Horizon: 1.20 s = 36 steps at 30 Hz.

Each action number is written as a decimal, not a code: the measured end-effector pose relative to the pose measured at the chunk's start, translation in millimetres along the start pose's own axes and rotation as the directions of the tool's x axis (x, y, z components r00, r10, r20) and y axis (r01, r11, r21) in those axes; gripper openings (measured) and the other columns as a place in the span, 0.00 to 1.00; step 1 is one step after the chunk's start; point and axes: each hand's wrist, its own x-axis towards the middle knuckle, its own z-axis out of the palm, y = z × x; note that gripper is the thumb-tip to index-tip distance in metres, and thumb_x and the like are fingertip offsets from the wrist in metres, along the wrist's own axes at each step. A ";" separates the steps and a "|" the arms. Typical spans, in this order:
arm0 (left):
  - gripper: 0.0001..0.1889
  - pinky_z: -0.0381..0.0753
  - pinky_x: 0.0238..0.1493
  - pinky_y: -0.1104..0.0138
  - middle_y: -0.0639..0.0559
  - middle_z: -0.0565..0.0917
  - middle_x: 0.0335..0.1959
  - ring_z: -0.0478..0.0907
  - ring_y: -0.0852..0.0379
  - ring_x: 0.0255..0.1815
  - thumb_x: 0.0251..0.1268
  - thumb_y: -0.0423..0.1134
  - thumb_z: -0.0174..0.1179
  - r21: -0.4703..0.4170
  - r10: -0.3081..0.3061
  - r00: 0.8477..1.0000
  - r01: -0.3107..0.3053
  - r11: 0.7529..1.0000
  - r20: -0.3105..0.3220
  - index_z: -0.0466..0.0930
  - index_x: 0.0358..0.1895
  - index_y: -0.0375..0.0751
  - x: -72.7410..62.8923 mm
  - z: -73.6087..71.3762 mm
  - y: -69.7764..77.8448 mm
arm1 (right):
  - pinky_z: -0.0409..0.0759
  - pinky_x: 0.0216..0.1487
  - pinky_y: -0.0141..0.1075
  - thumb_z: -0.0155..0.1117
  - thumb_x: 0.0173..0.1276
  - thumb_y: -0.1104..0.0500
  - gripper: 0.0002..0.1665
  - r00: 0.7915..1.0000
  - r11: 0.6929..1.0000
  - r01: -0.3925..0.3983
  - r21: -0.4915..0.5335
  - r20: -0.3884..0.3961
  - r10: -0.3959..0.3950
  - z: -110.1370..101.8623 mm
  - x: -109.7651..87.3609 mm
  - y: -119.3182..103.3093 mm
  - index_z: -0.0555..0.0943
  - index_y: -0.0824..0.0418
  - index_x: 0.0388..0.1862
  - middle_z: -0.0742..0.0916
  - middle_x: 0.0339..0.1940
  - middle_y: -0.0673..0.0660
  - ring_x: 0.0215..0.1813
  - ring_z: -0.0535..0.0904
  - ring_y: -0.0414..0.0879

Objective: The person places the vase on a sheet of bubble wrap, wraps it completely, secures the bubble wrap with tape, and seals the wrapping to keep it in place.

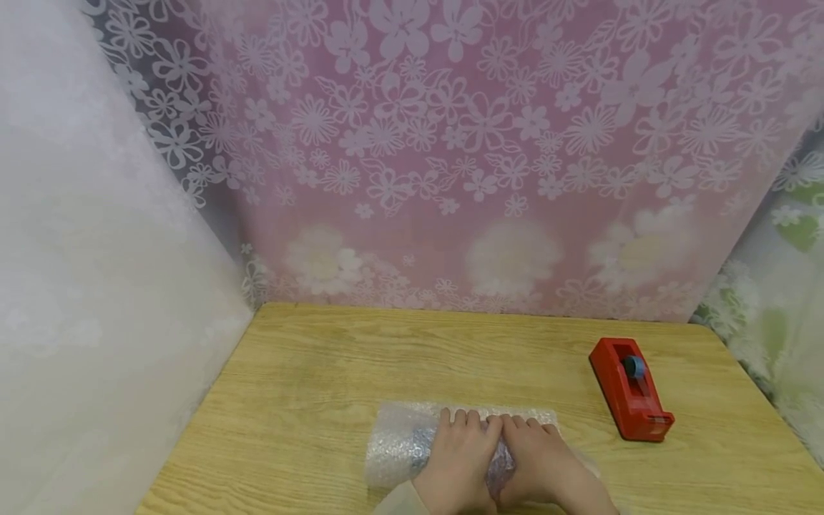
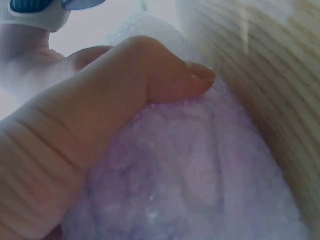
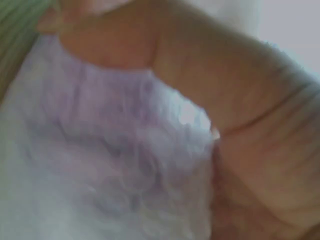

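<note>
A bundle of clear bubble wrap (image 1: 394, 447) lies across the near part of the table, with something purple showing through its layers (image 1: 501, 465). My left hand (image 1: 458, 458) grips the bundle from above, fingers over its far side. Close beside it, my right hand (image 1: 539, 458) holds the bundle's right part the same way. In the left wrist view the thumb (image 2: 115, 95) lies bent across the wrapped purple thing (image 2: 190, 165). The right wrist view shows the thumb (image 3: 200, 55) along the blurred wrap (image 3: 110, 140). What is wrapped inside cannot be made out.
A red tape dispenser (image 1: 631, 393) with a small roll of tape stands to the right on the wooden table (image 1: 322, 365). Pink floral cloth (image 1: 412, 157) hangs behind the far edge, and a pale sheet (image 1: 103, 286) hangs at the left.
</note>
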 end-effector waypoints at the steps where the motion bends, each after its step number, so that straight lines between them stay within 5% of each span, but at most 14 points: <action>1: 0.52 0.74 0.50 0.55 0.55 0.80 0.43 0.77 0.55 0.43 0.20 0.72 0.76 -0.011 -0.005 1.000 0.005 1.000 0.012 0.70 0.58 0.57 0.8 -0.8 -0.4 | 0.65 0.57 0.69 0.84 0.27 0.41 0.57 1.000 1.000 -0.008 -0.028 -0.019 0.007 2.1 -0.8 -1.5 0.75 0.63 0.59 0.82 0.54 0.58 0.56 0.75 0.62; 9: 0.50 0.73 0.50 0.52 0.55 0.81 0.44 0.78 0.54 0.46 0.23 0.75 0.75 -0.090 -0.021 0.991 0.033 0.995 0.134 0.70 0.58 0.59 8.4 -2.9 -5.0 | 0.56 0.63 0.71 0.82 0.37 0.44 0.56 0.991 0.990 -0.101 -0.097 -0.101 0.091 16.8 -10.5 -16.6 0.69 0.68 0.63 0.77 0.57 0.63 0.61 0.70 0.66; 16: 0.48 0.73 0.52 0.49 0.55 0.81 0.47 0.78 0.53 0.47 0.26 0.73 0.75 -0.188 -0.018 0.972 0.063 0.980 0.233 0.70 0.58 0.61 14.3 -8.7 -10.4 | 0.57 0.63 0.69 0.81 0.41 0.40 0.58 0.960 0.978 -0.091 -0.189 -0.276 0.036 32.2 -21.2 -25.6 0.67 0.70 0.64 0.75 0.61 0.67 0.64 0.67 0.66; 22: 0.49 0.71 0.57 0.47 0.55 0.81 0.49 0.78 0.53 0.49 0.27 0.69 0.78 -0.257 0.008 0.969 0.057 0.965 0.246 0.70 0.61 0.60 16.0 -10.9 -15.0 | 0.55 0.64 0.69 0.82 0.41 0.43 0.58 0.941 0.975 -0.094 -0.199 -0.337 0.022 40.2 -20.1 -25.1 0.67 0.70 0.66 0.75 0.63 0.67 0.65 0.67 0.65; 30: 0.47 0.71 0.56 0.48 0.55 0.81 0.43 0.79 0.53 0.47 0.25 0.64 0.82 -0.239 -0.022 0.968 0.084 0.967 0.252 0.71 0.57 0.56 18.2 -14.9 -15.5 | 0.60 0.63 0.67 0.81 0.44 0.45 0.49 0.899 0.973 -0.059 -0.223 -0.435 -0.045 44.9 -15.8 -22.4 0.72 0.65 0.61 0.79 0.56 0.62 0.59 0.72 0.62; 36: 0.54 0.71 0.58 0.46 0.55 0.80 0.50 0.78 0.50 0.53 0.22 0.65 0.82 -0.243 -0.040 0.972 0.097 0.965 0.230 0.68 0.63 0.55 15.6 -9.7 -15.4 | 0.60 0.62 0.67 0.81 0.42 0.44 0.49 0.910 0.974 -0.048 -0.222 -0.411 -0.049 42.8 -13.0 -18.6 0.72 0.63 0.60 0.79 0.52 0.60 0.55 0.73 0.61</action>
